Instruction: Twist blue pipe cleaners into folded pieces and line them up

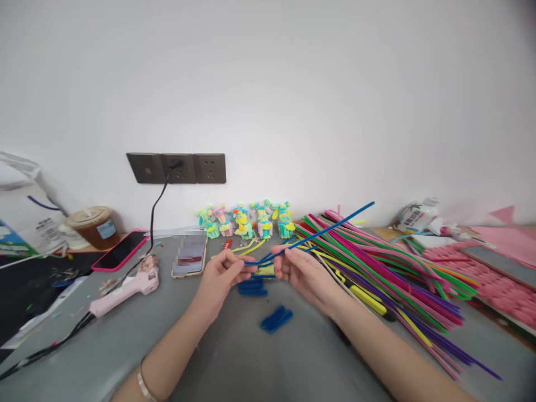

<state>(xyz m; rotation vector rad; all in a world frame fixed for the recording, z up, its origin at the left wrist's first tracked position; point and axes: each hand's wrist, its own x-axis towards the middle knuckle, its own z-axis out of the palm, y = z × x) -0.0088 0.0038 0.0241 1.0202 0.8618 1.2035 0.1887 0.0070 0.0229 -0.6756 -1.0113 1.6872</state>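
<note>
A long blue pipe cleaner (339,225) runs between my two hands, with its free end slanting up to the right. My left hand (224,273) pinches one end of it, where the blue strands lie close together. The fingers of my right hand (299,271) are closed on it further along. Below the hands, short blue pipe cleaner pieces (252,287) lie in a bundle on the grey table. Nearer to me rests a second small bundle of blue pieces (276,319). Yellow-green pieces (264,271) show partly behind my fingers.
A large pile of coloured pipe cleaners (389,268) spreads to the right, with a yellow cutter (368,300) beside it. Several small pastel figures (243,221) stand by the wall. Leftward are a phone (189,255), a pink-cased phone (121,251), a corded glue gun (125,293) and a drink cup (95,228).
</note>
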